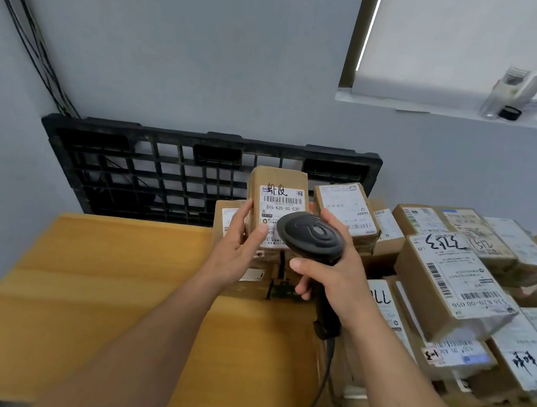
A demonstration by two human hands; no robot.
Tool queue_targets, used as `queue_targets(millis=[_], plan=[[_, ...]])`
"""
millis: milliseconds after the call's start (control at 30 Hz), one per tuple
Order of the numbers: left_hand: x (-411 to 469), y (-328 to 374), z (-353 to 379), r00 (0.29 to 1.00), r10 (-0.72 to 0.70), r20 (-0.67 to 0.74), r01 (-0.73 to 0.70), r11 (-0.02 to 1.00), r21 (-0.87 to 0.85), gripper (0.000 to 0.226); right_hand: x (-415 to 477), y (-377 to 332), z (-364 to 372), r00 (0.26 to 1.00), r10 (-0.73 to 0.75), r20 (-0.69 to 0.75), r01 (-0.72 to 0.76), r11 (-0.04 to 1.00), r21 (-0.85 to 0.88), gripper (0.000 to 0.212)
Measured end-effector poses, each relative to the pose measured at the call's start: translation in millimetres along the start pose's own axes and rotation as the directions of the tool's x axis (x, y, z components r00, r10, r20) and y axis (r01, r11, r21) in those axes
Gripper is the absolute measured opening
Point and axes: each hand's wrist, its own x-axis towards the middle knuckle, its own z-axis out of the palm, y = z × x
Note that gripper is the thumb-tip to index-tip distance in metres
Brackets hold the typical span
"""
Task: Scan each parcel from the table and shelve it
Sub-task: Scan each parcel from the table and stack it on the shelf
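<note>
Both bare forearms reach forward over the tabletop [86,283]. The left hand [235,253] is raised, thumb on the front and fingers round the left side, its grip closed on a parcel [278,178] held upright above the tabletop's far edge. The right hand [329,276] has its grip wrapped round the handle of a scanner [310,237], whose head sits just before the parcel's face. The parcel is a small brown cardboard box with soft corners and a white label [282,201] bearing a barcode, printed numbers and handwriting. The scanner is matt black plastic with a rounded oval head; its cable [325,375] hangs down. A pile [451,275] of labelled cardboard boxes covers the smooth yellow wood at right.
</note>
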Motion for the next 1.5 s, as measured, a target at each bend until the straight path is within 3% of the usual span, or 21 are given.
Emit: queue_targets(millis=[100,267,367,700,1500], plan=[[-14,3,-8,0.999,0.011,-0.041,-0.012,1.000,-0.019,0.067,-11,-1,0,1.000,-0.012,0.023,0.011,1.000,0.008,0.084],[-38,8,-22,0.999,-0.011,-0.033,0.010,0.999,-0.045,0.098,-29,-7,5,0.994,-0.045,0.097,0.047,0.999,-0.018,0.087],[-50,4,-25,0.997,-0.021,-0.077,0.018,0.999,-0.036,0.104,-43,-9,10,0.993,-0.079,0.091,0.081,0.996,-0.026,0.083],[-84,-15,-34,0.991,-0.061,-0.121,0.055,0.997,-0.053,0.105,-94,-15,18,0.987,-0.083,0.134,0.078,0.996,0.044,0.093],[-124,0,-23,0.972,-0.032,-0.234,0.043,0.998,0.043,0.108,-140,-26,0,0.976,-0.066,0.208,0.061,0.998,0.033,0.092]])
